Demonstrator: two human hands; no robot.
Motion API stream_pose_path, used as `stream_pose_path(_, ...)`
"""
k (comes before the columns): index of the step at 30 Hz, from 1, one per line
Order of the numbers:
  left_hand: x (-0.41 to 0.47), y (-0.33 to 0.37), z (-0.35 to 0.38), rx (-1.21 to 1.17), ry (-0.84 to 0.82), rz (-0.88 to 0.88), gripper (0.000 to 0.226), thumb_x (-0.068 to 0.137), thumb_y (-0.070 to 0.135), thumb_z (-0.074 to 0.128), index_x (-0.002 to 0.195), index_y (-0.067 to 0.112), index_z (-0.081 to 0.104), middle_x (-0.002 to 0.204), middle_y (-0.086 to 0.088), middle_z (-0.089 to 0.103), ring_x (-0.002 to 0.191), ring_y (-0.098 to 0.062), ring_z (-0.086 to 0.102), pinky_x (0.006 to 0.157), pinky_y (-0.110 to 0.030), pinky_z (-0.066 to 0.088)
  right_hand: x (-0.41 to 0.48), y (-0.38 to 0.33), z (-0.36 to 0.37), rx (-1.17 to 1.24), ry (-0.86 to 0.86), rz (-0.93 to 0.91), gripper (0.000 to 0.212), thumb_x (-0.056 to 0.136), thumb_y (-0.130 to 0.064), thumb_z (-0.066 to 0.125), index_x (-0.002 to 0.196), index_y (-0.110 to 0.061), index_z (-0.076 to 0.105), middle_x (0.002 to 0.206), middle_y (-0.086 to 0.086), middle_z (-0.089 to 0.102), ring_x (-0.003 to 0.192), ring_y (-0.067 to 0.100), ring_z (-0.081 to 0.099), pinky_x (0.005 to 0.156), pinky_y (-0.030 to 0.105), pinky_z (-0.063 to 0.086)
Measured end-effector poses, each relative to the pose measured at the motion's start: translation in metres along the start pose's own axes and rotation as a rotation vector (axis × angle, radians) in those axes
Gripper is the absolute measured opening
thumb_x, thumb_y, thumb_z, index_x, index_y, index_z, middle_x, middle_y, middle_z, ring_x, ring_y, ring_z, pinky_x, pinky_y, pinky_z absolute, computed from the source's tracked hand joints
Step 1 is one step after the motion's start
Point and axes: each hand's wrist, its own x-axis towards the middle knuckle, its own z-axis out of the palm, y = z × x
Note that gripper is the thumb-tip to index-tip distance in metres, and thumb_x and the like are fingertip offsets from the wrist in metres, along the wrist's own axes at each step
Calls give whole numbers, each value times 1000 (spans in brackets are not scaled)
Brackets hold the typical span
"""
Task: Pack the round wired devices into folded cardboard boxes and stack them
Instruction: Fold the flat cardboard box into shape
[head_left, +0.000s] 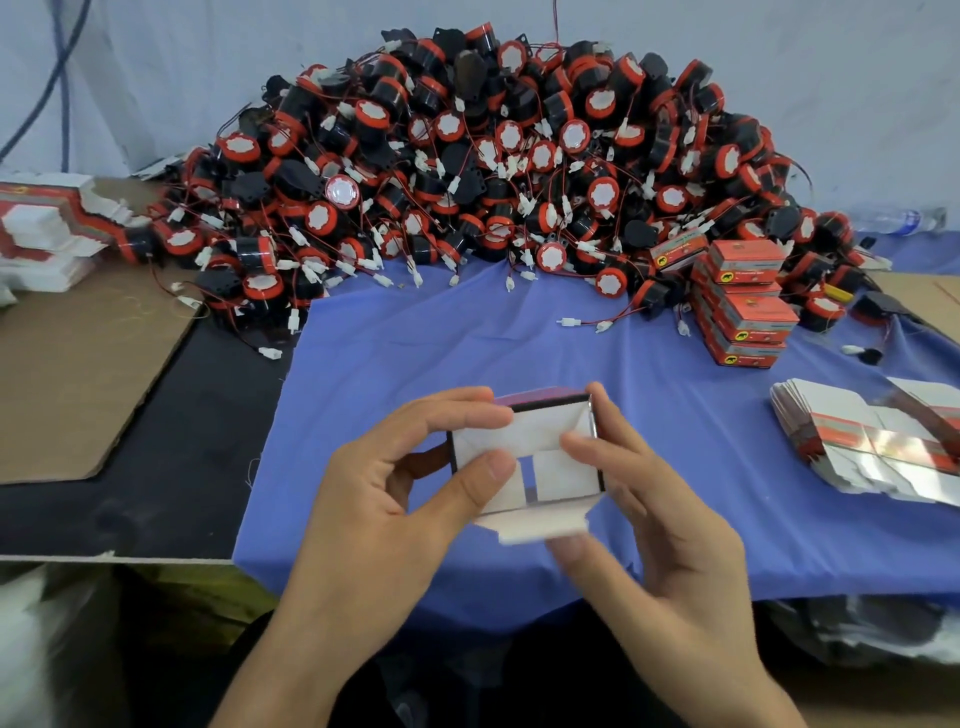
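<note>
Cardboard box (524, 457): head view, the only view I have. It's held up off the blue cloth (415, 353) between both my hands, near the table's front edge, open end facing me.
Left hand (395, 499): gripping the box's left side. Thumb pressed on the white end flap, forefinger over the top edge.
Right hand (660, 525): gripping the right side. Forefinger hooked on the top right corner, another finger on the flap, thumb under the tuck flap that hangs toward me.
Handling: my read is thin card, very light, stiff only along the creases. Walls will dent if squeezed. Hold by corners and edges, and push flaps at the fold line, not mid-panel.
Look: white inner flaps, dark rim round the opening, reddish-purple top edge. This end isn't closed yet and the tuck flap is loose.
Contents: can't tell whether a device is inside.
Devices (493, 156): big heap at the back of the cloth. Black round bodies, red rims, white faces, thin wires with white plugs. Wires look tangled, so expect snags. Lift by the body, not the lead.
Packed stack (743, 306): red boxes piled at right, against the heap.
Flat blanks (872, 441): fanned pile at my right. A second batch (47, 228) lies far left by the brown cardboard sheet (78, 374).
</note>
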Motion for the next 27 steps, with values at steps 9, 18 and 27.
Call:
stream_pose_path(9,-12,4,23,42,28,237,28,99,38,64,127,36,67,140,9,63,136,-26,54,104,-45,51,5,-12,29,445,365,113,45,83,-5,76,119,-31,71,139,0,65,137,21,55,95,24,54)
stream_pose_path(18,-17,-11,56,-257,224,181,47,89,-4,61,124,27,66,129,-14,66,118,-36,65,90,-37,57,8,-17,48,629,437,310,55,79,4,65,120,-32,71,132,5,69,119,23,68,92,32,58)
stream_pose_path(27,-20,-13,75,-206,400,230,57,81,-16,60,104,35,68,115,-1,69,116,-27,67,94,-45,57,11,-22,55,590,515,391,66,85,28,46,106,-30,66,113,7,73,97,22,70,90,43,57)
